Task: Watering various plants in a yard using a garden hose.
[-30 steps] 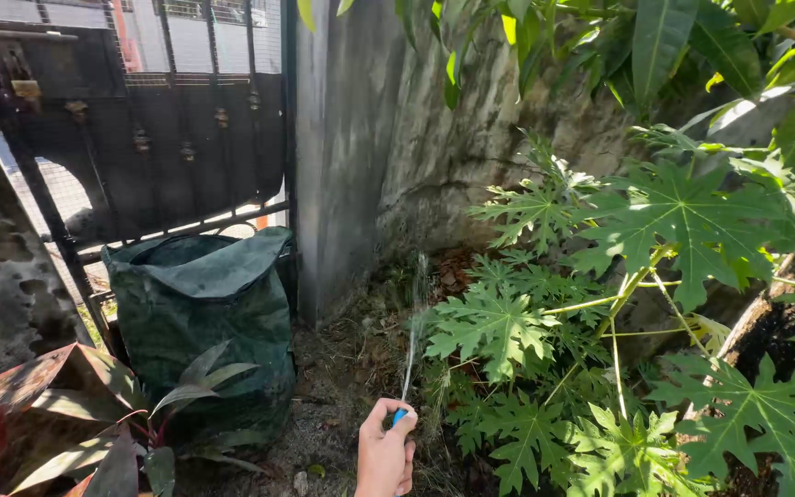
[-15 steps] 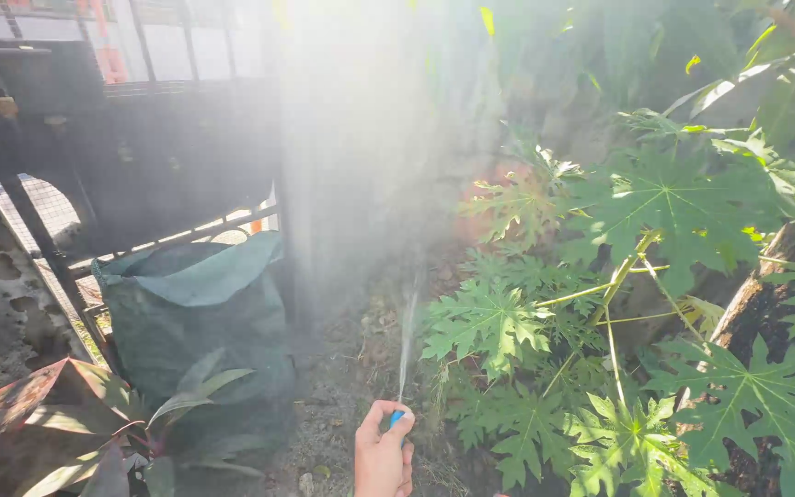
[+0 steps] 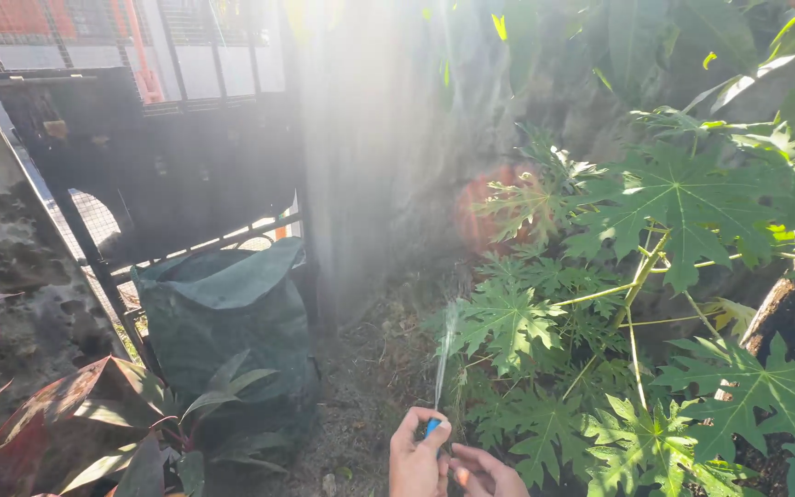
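Note:
My left hand is at the bottom centre, closed around a blue hose tip with the thumb pressed over its end. A thin jet of water shoots up and forward from the tip towards the ground beside the papaya plants. My right hand has come in just right of the left hand, fingers stretched towards the hose below the tip; whether it touches the hose is hidden. Sun glare and mist haze the middle of the view.
A green garden bag stands left of centre against a dark metal gate. A grey concrete wall rises behind. Red-leaved plants fill the lower left. Large papaya leaves crowd the right.
The view has shifted slightly right and down. My right hand has entered beside the left hand. The jet keeps spraying; glare has spread since one second ago.

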